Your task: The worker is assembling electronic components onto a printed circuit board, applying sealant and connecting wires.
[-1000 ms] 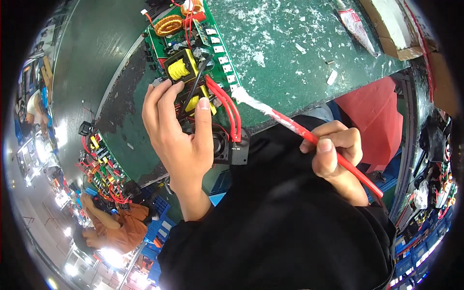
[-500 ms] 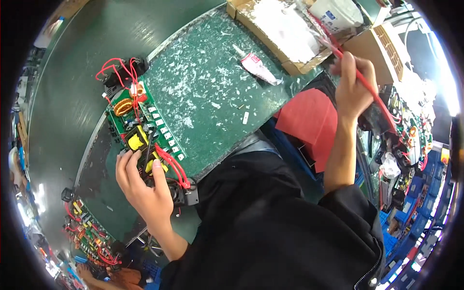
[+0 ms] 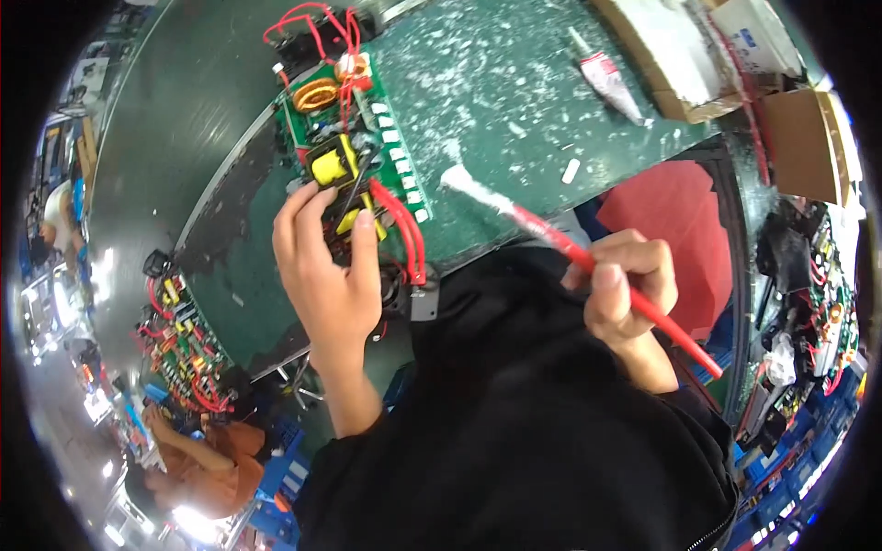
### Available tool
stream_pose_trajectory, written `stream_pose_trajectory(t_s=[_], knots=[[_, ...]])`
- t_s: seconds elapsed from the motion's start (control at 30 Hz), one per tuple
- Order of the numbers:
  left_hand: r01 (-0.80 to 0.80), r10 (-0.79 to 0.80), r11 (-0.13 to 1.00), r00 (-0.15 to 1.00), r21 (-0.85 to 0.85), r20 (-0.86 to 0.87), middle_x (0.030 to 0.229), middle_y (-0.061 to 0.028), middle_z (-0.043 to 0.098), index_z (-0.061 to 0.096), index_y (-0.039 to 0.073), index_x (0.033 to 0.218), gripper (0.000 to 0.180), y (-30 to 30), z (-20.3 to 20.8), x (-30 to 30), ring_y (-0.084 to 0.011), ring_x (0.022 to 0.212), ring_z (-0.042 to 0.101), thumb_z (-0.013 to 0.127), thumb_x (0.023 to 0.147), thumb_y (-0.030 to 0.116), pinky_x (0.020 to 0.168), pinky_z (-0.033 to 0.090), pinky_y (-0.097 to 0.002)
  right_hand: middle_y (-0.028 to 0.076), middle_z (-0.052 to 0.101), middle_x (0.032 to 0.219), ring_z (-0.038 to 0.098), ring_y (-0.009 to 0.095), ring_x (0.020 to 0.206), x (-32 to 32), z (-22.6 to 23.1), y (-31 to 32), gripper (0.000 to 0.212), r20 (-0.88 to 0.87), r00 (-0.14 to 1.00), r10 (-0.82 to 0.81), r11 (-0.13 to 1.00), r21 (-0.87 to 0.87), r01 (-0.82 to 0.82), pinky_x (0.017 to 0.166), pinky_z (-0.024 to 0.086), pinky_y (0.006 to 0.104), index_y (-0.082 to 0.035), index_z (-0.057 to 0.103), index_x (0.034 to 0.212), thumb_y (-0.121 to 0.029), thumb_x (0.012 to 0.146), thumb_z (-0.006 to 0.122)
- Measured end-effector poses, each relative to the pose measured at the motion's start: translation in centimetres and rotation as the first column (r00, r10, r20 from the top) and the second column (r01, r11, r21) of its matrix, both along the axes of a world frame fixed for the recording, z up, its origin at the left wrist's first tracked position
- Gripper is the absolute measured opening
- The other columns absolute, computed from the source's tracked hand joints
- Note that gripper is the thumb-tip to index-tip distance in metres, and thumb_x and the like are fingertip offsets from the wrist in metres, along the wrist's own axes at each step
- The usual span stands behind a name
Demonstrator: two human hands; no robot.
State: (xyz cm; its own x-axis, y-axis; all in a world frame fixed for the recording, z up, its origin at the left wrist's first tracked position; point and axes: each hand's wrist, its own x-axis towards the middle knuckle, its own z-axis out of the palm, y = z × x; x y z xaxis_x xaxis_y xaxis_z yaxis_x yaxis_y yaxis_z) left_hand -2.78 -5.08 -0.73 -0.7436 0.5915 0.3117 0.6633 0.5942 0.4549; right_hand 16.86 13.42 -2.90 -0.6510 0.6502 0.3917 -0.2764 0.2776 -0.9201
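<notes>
A busy workshop around us, lights glaring at the left rim, a person in orange clothing (image 3: 207, 468) over there, and here the green table (image 3: 524, 83) flecked with dried white smears. Here's the head view, looking down: a long green circuit board (image 3: 397, 158), crowded with copper and yellow coils, lies ahead and to the left, its long axis running away from the body, far end leaning slightly left. The left hand (image 3: 326, 275) is the nearer one, right at the board's near end, fingers loosely spread across the yellow-wound coils (image 3: 331, 167), not clenched. And the right hand (image 3: 629, 289), well off to the board's right, has a firm pinch on a slim red stick with a white-coated tip (image 3: 560, 241)! That stick slants up and left, aimed at the board's edge with its row of white tabs. Tip and edge are near but apart, tip on the right; whether it touches the table, I can't tell.
</notes>
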Motion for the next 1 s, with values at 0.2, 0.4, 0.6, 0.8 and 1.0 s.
stream_pose_trajectory(t_s=[0.2,0.4,0.6,0.8,1.0], knots=[[0.024,-0.024,1.000,1.000,0.003,-0.010,0.126,-0.0191,0.059,0.061,-0.002,0.118,0.035,-0.1,-0.3,-0.3,-0.0379,0.116,0.057,0.069,0.093,0.022,0.100,0.044,-0.0470,0.016,0.062,0.075,0.059,0.016,0.053,0.0,-1.8,-2.0,0.018,0.007,0.995,0.100,0.995,-0.016,-0.100,0.050,0.053,0.0282,0.001,0.049,0.093,-0.012,0.099,0.059],[0.014,-0.014,1.000,1.000,0.004,0.001,0.126,-0.0186,0.059,0.062,-0.002,0.117,0.034,-0.4,-0.5,-0.3,-0.0377,0.115,0.058,0.068,0.093,0.022,0.100,0.045,-0.0470,0.017,0.062,0.074,0.058,0.015,0.051,0.3,-2.1,-2.1,0.018,0.113,0.987,0.114,0.993,0.005,-0.115,0.049,0.052,0.0277,0.001,0.048,0.092,-0.011,0.100,0.058],[0.011,-0.011,1.000,1.000,-0.009,0.001,0.126,-0.0187,0.059,0.063,-0.002,0.116,0.034,-0.5,-0.3,-0.1,-0.0374,0.114,0.058,0.068,0.093,0.023,0.099,0.045,-0.0466,0.016,0.061,0.073,0.057,0.015,0.051,-0.2,-2.5,-2.5,0.021,0.023,0.997,0.070,0.996,-0.058,-0.069,0.047,0.050,0.0267,0.000,0.048,0.091,-0.015,0.102,0.058],[0.013,-0.013,1.000,1.000,-0.009,-0.002,0.126,-0.0191,0.059,0.063,-0.002,0.116,0.034,-0.4,-0.1,-0.1,-0.0373,0.115,0.058,0.068,0.093,0.022,0.099,0.045,-0.0464,0.015,0.059,0.070,0.055,0.014,0.048,-0.1,-2.2,-2.5,0.021,-0.009,1.000,0.016,0.993,-0.118,-0.017,0.045,0.049,0.0262,0.000,0.047,0.091,-0.015,0.101,0.058],[0.017,-0.017,1.000,1.000,-0.016,0.001,0.125,-0.0193,0.059,0.063,-0.002,0.115,0.033,-0.4,-0.3,-0.2,-0.0375,0.115,0.058,0.069,0.093,0.022,0.099,0.045,-0.0467,0.015,0.060,0.069,0.055,0.014,0.048,-0.4,-2.5,-2.3,0.018,0.028,0.994,0.103,0.992,-0.073,-0.101,0.045,0.048,0.0256,0.001,0.048,0.089,-0.011,0.100,0.057]])
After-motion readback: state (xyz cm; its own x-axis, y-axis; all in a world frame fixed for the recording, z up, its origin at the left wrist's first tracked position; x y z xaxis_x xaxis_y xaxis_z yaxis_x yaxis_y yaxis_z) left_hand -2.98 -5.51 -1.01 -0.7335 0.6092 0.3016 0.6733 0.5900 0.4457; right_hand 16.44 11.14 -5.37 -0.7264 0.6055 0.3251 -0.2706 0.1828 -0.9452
